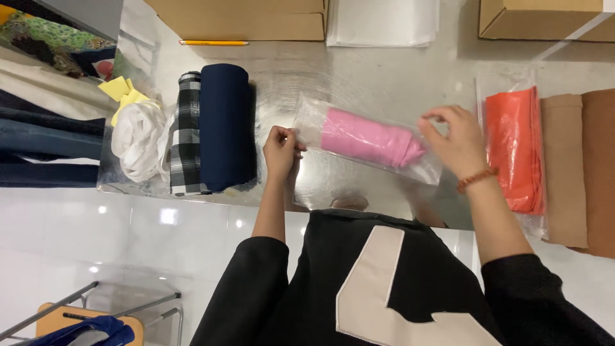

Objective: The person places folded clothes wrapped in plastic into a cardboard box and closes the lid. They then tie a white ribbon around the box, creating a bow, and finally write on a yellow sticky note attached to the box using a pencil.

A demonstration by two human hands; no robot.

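One head-worn camera, looking steeply down.

The single view faces down over the person's chest onto a shiny metal table (384, 83), close enough that both forearms fill the middle, with cardboard boxes (250, 19) at the far edge and floor at lower left.

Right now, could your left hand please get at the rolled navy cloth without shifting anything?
Probably yes: the left hand grips the bag's end right beside the navy roll, with only bare table between; it would have to let go first.
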